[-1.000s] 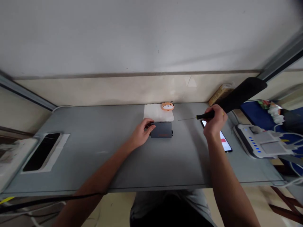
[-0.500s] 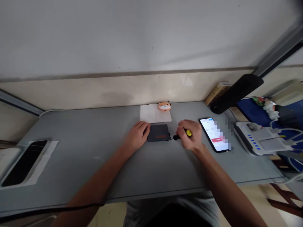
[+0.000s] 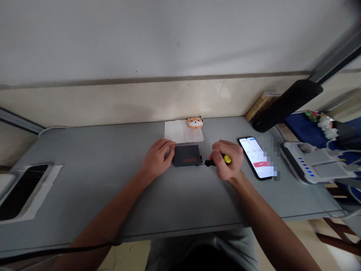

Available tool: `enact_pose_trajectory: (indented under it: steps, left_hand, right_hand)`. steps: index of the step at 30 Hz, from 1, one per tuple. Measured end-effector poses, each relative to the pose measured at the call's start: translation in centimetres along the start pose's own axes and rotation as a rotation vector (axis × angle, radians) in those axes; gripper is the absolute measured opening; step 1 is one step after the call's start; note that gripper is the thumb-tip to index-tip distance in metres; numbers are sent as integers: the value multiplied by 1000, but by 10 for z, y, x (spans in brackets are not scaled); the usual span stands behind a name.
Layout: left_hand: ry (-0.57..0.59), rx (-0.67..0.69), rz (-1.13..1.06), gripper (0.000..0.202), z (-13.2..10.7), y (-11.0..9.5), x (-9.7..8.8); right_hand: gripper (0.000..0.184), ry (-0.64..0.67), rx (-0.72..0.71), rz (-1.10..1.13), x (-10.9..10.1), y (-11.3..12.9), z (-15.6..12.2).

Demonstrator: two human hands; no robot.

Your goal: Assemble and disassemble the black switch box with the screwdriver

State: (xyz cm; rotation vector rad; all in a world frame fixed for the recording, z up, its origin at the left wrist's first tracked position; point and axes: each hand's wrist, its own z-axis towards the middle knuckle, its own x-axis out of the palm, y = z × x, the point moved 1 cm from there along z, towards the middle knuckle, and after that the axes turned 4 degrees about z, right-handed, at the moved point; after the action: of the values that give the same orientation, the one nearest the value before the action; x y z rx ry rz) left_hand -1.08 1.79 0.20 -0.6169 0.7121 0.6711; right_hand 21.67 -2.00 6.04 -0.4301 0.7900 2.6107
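Note:
A flat dark grey electronics box with red markings lies on the desk in front of me. My left hand is closed against its left edge, thumb towards me and fingers at the far corner. In my right hand, fingers wrap round the black and yellow handle of a screwdriver. Its thin shaft points left and meets the right side of the box, by a small black part that sticks out there. Whether the tip sits in a screw or slot is too small to tell.
Behind the box lie folded white paper and an orange animal-faced case. A lit phone is right of my right hand, then a white power strip and a black cylinder. A dark-screened device lies far left.
The camera view has shifted slightly. My left hand still braces the box, and the screwdriver stays at its right side, its handle turned a little in my right hand.

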Motion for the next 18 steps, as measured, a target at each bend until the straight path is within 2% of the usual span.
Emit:
enact_pose_trajectory:
  steps: [4,10,14,18]
  left_hand:
    - [-14,24,-10,24,2,3,-5]
    - [-31,116,2,23,3,3,-8]
    - [10,138,-1,22,3,1,-9]
    - [4,154,-15,21,3,2,-9]
  right_hand:
    - [33,34,-29,-9,0,0,2]
    - [35,29,52,-17,-2,-4,1]
    - [34,43,92,42,10,-1,-4]
    - [29,74,16,118,27,7,-9]
